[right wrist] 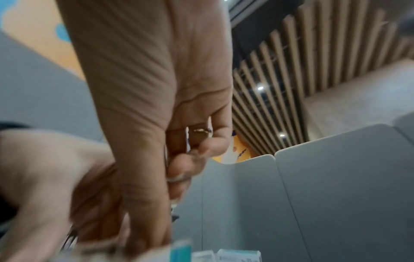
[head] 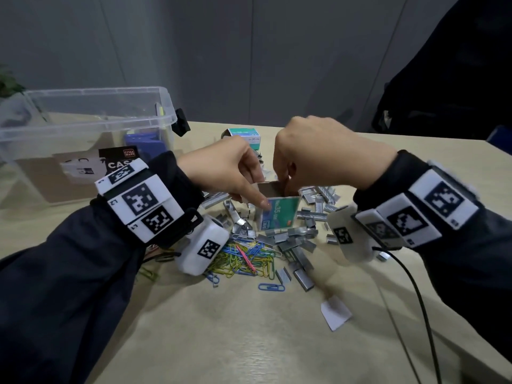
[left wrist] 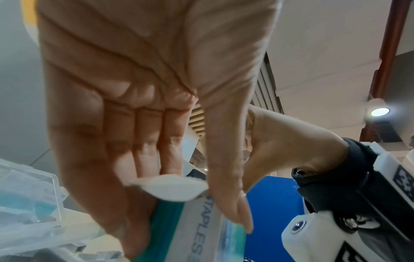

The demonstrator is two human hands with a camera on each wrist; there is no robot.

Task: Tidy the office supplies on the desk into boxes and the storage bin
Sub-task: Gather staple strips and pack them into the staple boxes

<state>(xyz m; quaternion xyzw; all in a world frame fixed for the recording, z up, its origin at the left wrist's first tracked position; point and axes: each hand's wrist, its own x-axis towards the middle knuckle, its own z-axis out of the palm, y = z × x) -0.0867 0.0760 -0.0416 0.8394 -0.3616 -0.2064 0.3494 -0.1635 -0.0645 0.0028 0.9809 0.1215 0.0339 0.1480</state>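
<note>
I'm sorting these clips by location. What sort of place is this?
Probably an office or meeting area: a pale desk strewn with staples and paper clips, grey partition panels behind it, and a slatted ceiling with spotlights.

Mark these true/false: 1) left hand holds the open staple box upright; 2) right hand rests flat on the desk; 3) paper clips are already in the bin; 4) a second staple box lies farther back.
1) True: the left hand grips the open staple box, standing upright.
2) False: the right hand reaches fingers-down into the box's opening.
3) False: the paper clips lie loose on the desk, not in the storage bin.
4) True: the second staple box lies behind.
</note>
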